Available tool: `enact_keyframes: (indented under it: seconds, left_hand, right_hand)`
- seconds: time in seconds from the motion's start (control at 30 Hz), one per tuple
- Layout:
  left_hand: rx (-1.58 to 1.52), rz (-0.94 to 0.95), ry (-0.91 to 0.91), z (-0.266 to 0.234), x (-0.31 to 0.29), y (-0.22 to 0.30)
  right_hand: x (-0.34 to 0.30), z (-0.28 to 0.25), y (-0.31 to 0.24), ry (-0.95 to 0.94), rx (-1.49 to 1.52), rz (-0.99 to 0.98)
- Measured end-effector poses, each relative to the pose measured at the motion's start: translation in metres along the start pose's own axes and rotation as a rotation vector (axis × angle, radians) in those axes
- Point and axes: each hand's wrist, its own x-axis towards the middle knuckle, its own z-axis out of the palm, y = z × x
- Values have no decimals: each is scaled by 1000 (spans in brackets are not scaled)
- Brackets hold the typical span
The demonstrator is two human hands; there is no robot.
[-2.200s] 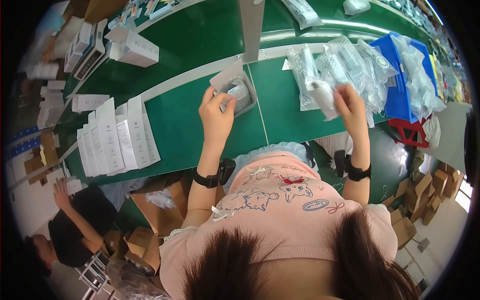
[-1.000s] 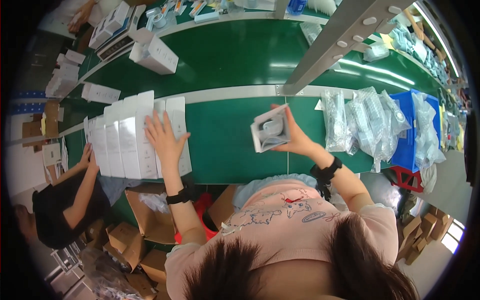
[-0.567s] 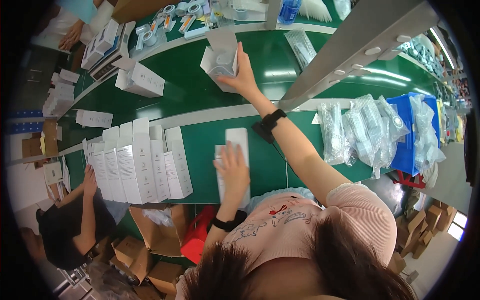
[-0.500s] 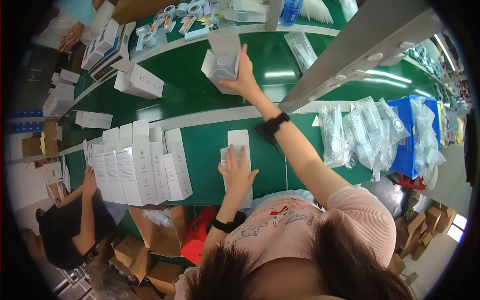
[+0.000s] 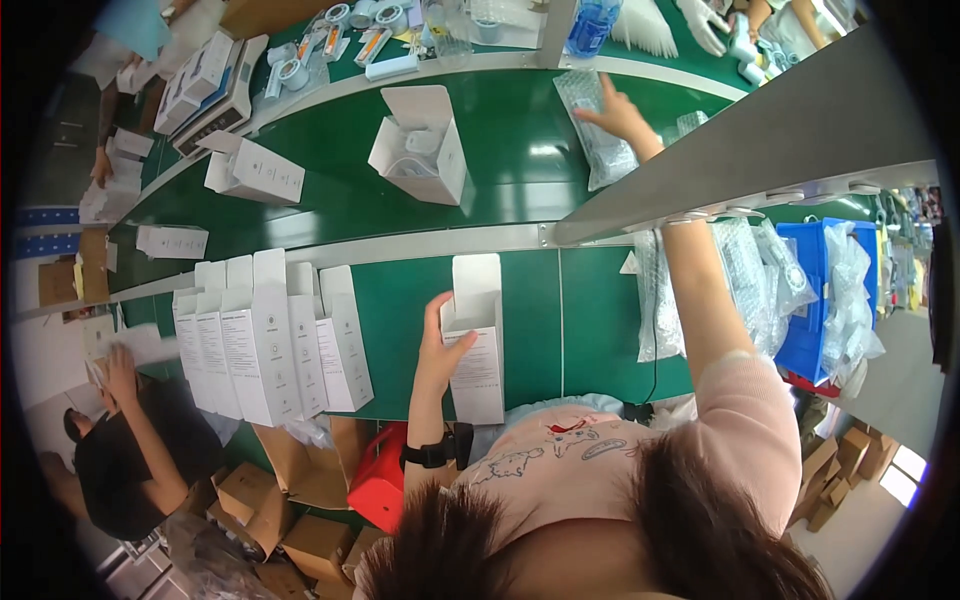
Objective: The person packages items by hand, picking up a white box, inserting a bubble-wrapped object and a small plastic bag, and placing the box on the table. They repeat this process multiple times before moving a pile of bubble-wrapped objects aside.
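One open white box is before you at the near edge of the green counter. Your left hand touches its left side, thumb parted from the fingers; whether it grips, the view cannot tell. Your right hand is spread over one bubble-wrapped packet beyond the rail; contact is unclear.

You have at least five flapped boxes close together in a row at left. Three others sit past the rail: one filled box, one tilted carton and one small carton. One blue bin is at right, beside several overlapping packets, too tangled to count.

Green surface shows between the row and your left hand, with a wider stretch from the open white box to the packets. One metal post slants across your right forearm, narrowing the room there. The open white box's long axis runs away from you, its opening and raised flap toward the far side
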Motion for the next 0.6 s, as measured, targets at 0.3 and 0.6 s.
enact_keyframes:
  seconds: [0.3, 0.6]
  left_hand:
    - [635, 604, -120, 66, 2, 44]
    - [261, 689, 27, 99, -10, 2]
  right_hand:
    - [-106, -47, 71, 594, 567, -23]
    - [-241, -157, -183, 829, 1907, 704]
